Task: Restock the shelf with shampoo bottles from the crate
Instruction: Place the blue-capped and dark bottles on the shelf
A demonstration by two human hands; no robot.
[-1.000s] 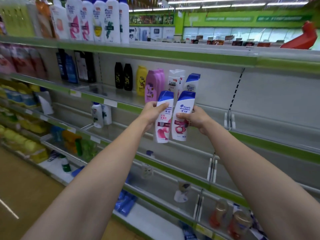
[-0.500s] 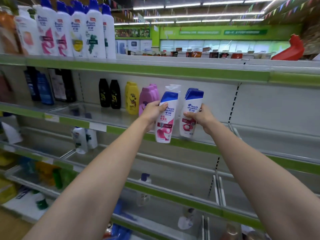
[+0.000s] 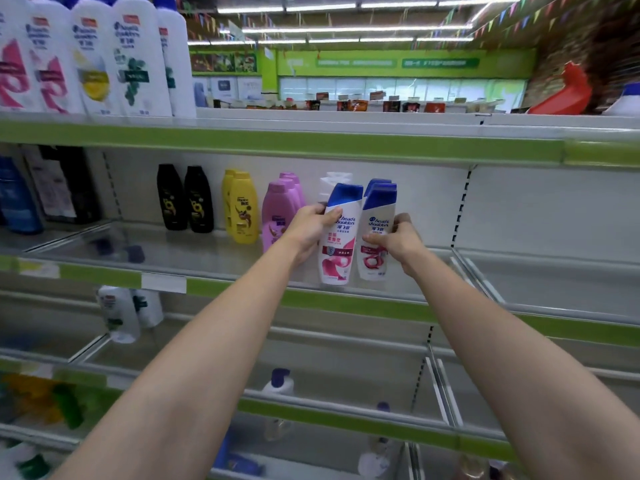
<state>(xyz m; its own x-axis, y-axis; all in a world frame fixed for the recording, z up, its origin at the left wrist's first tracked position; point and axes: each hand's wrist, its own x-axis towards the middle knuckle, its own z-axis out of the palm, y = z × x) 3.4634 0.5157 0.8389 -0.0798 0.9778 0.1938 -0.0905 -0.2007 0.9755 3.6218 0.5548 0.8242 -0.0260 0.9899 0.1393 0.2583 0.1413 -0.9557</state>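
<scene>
Each hand carries a white, blue-capped shampoo bottle upright at the shelf [image 3: 346, 263] front, so the placing step is in hand. The left hand [image 3: 308, 233] has its fingers wrapped round the left bottle [image 3: 339, 244], whose base hangs just over the shelf's front edge; the right hand [image 3: 398, 242] pinches the right bottle [image 3: 375, 237], which looks a little further in. Next, both want pushing back and setting down beside the pink bottles [image 3: 278, 213], in front of the blue-capped bottle [image 3: 377, 183] behind, before the fingers let go. The crate is out of view.

head cam | faces shelf [image 3: 277, 143] head-on, slightly down | arm's reach
</scene>
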